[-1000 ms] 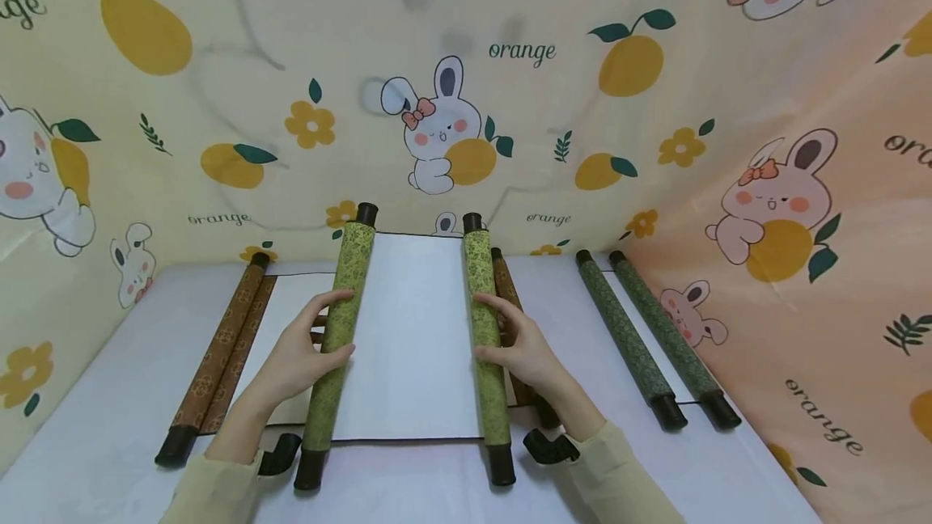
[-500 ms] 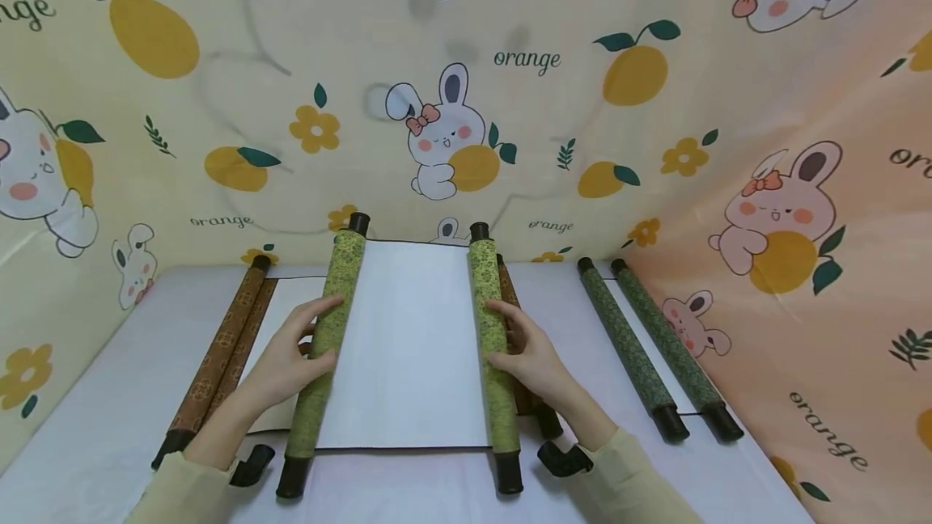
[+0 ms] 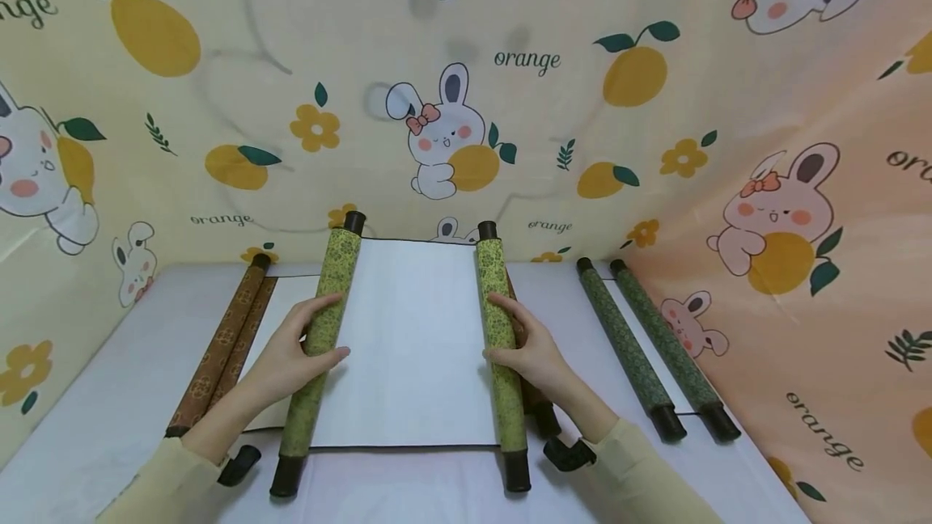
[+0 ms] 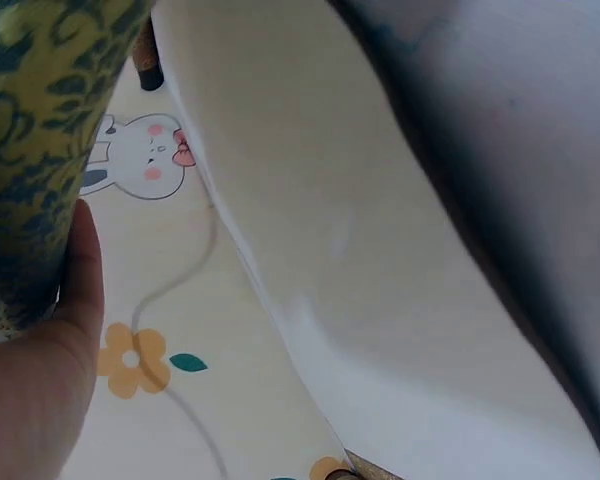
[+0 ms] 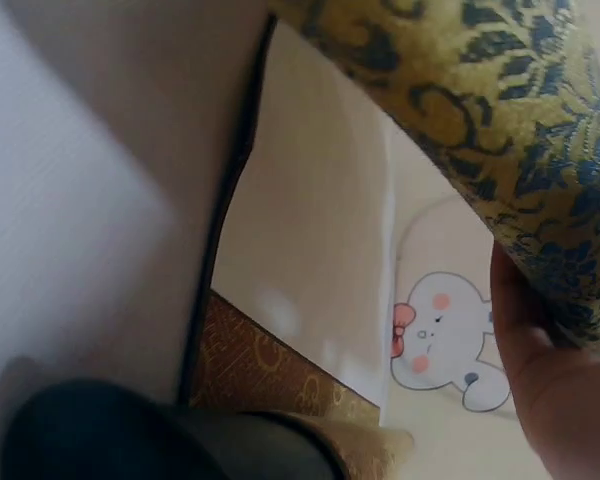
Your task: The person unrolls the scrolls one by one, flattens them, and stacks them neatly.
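A hanging scroll with yellow-green patterned rollers is held partly unrolled, its white sheet [image 3: 415, 346] stretched between them. My left hand [image 3: 287, 358] grips the left roller [image 3: 338, 265], thumb on the inner side and fingers going round behind. On the other side, my right hand [image 3: 535, 354] holds the right roller [image 3: 492, 269] in the same way. Black knobs cap both roller ends. In the left wrist view the patterned roller [image 4: 40, 120] rises above the thumb; in the right wrist view the blue-on-yellow pattern [image 5: 540, 110] shows close up. Most fingers are hidden behind the rollers.
Under and behind lies a brown scroll [image 3: 222, 354], part unrolled, its right roller [image 3: 539, 407] largely covered. To the right rests a dark green scroll [image 3: 629, 346] with a narrow white strip showing. A printed cloth backdrop [image 3: 408, 14] stands behind the white table [image 3: 582, 500].
The two yellow-green rollers have moved apart, left one to the left and right one to the right, so more white sheet shows. The brown and dark green scrolls stay in place.
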Action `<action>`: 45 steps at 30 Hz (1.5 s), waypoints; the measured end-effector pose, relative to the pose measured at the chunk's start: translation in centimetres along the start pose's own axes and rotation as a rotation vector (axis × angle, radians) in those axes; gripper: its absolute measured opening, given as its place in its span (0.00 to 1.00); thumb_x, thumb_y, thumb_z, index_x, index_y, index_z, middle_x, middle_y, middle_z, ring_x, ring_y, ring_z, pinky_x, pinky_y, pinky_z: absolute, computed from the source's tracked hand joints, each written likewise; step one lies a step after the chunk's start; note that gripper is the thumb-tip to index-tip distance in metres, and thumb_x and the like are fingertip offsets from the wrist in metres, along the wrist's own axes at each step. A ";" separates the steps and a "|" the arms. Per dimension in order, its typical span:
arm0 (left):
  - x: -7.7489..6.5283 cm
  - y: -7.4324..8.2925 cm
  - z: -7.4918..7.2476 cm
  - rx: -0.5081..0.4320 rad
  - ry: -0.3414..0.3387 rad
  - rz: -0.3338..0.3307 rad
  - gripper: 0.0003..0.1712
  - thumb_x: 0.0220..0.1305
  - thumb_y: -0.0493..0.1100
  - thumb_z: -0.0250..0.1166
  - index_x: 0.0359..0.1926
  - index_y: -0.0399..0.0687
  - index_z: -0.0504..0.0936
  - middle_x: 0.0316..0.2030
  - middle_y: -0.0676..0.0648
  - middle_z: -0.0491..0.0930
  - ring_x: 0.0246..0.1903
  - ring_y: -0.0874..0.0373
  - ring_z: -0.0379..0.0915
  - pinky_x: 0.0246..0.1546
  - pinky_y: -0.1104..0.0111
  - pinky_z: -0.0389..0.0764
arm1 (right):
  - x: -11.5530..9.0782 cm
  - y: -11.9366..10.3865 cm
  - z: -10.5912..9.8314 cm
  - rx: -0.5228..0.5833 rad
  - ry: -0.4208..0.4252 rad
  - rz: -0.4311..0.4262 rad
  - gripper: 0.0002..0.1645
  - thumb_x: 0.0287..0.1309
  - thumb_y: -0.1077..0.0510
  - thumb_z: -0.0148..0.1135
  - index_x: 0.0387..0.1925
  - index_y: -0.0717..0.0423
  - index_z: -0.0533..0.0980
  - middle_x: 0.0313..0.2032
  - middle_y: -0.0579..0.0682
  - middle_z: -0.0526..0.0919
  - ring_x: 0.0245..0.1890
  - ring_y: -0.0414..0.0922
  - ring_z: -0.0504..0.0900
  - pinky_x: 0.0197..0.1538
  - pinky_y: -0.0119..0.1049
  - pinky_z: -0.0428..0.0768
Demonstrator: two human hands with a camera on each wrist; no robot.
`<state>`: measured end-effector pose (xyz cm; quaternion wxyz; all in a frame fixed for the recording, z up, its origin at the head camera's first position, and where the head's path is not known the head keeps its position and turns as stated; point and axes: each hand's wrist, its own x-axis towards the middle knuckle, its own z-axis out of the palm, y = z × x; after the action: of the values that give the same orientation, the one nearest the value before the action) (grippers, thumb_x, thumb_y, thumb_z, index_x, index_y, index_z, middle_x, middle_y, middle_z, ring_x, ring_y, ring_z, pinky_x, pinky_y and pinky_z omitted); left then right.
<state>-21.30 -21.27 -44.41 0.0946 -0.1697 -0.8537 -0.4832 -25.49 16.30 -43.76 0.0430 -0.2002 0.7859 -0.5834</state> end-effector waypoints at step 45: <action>-0.4 -1.8 -2.2 0.177 0.018 0.003 0.40 0.52 0.33 0.70 0.66 0.56 0.67 0.65 0.38 0.58 0.62 0.35 0.57 0.52 0.38 0.65 | -0.1 1.0 -1.9 -0.087 -0.016 0.058 0.45 0.48 0.63 0.71 0.63 0.27 0.64 0.63 0.43 0.65 0.49 0.52 0.73 0.41 0.42 0.78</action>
<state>-21.58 -24.06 -44.83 0.1176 -0.1577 -0.8919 -0.4073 -26.22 18.33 -44.11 0.0573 -0.1838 0.8157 -0.5455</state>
